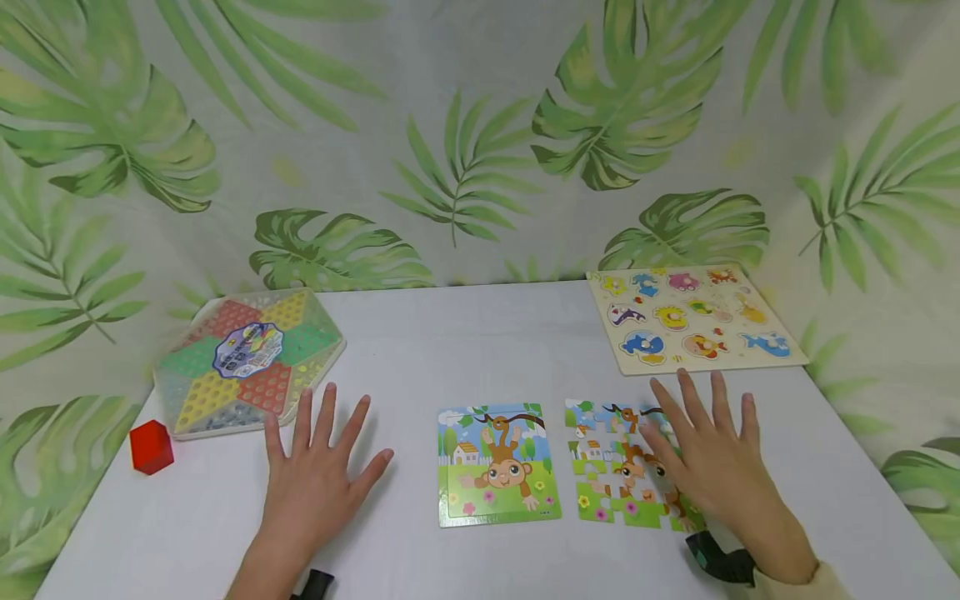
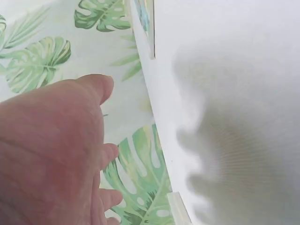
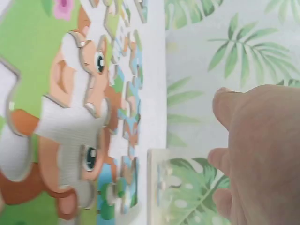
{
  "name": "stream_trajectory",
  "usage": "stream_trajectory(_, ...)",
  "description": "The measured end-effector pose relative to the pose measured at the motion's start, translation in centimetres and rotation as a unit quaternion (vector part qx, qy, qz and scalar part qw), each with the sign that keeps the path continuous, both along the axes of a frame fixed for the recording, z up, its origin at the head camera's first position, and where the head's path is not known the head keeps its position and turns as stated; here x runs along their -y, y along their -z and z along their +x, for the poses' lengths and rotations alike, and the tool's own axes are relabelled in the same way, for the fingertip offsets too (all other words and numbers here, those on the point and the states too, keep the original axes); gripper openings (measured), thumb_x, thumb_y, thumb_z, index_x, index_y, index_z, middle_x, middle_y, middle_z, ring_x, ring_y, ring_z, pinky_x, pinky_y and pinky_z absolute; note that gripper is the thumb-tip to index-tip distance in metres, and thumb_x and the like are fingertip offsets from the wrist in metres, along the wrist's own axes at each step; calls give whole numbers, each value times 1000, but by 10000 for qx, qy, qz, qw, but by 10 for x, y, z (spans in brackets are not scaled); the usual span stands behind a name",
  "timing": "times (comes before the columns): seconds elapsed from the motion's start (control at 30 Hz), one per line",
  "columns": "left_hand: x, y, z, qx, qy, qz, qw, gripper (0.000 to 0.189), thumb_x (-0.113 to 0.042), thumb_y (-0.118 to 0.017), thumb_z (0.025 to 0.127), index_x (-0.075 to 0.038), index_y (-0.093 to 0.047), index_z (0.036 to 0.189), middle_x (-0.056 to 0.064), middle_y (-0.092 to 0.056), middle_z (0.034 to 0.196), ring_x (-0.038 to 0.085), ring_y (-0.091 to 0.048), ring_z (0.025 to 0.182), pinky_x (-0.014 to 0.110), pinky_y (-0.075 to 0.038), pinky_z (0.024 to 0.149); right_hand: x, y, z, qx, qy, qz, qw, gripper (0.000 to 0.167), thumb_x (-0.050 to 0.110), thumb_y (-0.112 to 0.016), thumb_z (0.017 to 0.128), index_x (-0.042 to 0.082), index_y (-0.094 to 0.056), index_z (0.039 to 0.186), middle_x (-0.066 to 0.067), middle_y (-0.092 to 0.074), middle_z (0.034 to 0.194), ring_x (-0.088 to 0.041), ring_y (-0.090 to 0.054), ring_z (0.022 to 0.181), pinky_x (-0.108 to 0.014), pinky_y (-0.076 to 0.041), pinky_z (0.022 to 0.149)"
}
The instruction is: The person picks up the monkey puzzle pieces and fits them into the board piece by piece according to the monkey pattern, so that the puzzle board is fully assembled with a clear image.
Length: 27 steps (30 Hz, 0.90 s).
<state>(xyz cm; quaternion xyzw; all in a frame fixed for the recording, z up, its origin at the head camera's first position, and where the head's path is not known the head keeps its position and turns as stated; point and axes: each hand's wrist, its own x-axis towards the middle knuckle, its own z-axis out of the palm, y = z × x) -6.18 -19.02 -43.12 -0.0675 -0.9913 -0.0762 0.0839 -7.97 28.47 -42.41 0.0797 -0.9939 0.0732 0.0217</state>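
hovering, your left hand [image 1: 318,475] and right hand [image 1: 716,475] spread their fingers, holding nothing; pieces [image 1: 595,504] lie beside the monkey board [image 1: 465,492], partly below your right hand; careless lowering could shift them.

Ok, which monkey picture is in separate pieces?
The right monkey picture, partly hidden by the right hand: gaps run through it, while the left monkey picture has none.

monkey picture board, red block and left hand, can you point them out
Monkey picture board [image 1: 504,473]: head view, on the printed monkey's face.
Red block [image 1: 153,451]: head view, middle of its visible side.
Left hand [image 1: 312,478]: head view, on its back.
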Motion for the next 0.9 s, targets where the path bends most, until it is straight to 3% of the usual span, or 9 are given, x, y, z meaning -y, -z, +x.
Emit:
stream_trajectory(0.07,-1,-4,-3,165,130,214,9996,76,-65,-55,97,-26,-39,160,20,-22,169,43,-11,158,72,1,121,0,-5,-4,-33,-120,59,9999,71,57,-38,107,18,-25,165,-23,-16,170,-47,15,156,-69,21,118)
stream_trajectory(0.2,-3,-13,-10,323,495,773,9952,72,-61,-54,100,-25,-38,161,20,-29,167,43,-25,154,68,-15,122,2,-17,-14,-30,-496,93,9987,69,53,-47,106,14,-34,162,-26,-28,166,-52,-10,155,-72,-6,122)
stream_trajectory(0.3,-6,-16,-17,304,730,1183,9898,70,-56,-56,102,-21,-38,160,19,-37,163,42,-38,148,65,-32,118,6,-24,-20,-60,-866,-69,9962,65,45,-57,104,10,-44,157,-26,-39,160,-52,-28,150,-71,-30,115)
stream_trajectory(0.4,-10,-14,-25,445,934,1735,9794,67,-51,-57,103,-20,-39,159,14,-44,160,37,-46,144,62,-42,112,12,-28,-25,-123,-1213,-266,9922,57,36,-65,101,8,-53,150,-24,-49,154,-50,-42,143,-69,-43,107)
stream_trajectory(0.5,-14,-10,-33,672,1132,2435,9609,62,-44,-58,104,-18,-40,158,9,-49,156,32,-53,139,58,-47,109,20,-31,-31,-32,-1448,-410,9886,53,32,-69,99,8,-58,145,-20,-56,148,-45,-51,137,-65,-49,102)
stream_trajectory(0.63,-21,1,-43,768,1323,3325,9306,55,-31,-61,105,-13,-44,154,11,-56,149,28,-60,130,54,-51,106,31,-34,-44,181,-1687,-561,9839,50,27,-72,98,9,-60,144,-16,-62,142,-39,-60,128,-58,-54,98)
stream_trajectory(0.9,-36,27,-55,1274,1393,4819,8557,46,-17,-61,104,-4,-49,148,15,-58,146,32,-59,133,33,-51,108,59,-41,-71,1045,-1964,-827,9714,50,22,-73,97,6,-60,142,-14,-66,138,-36,-63,124,-53,-55,99)
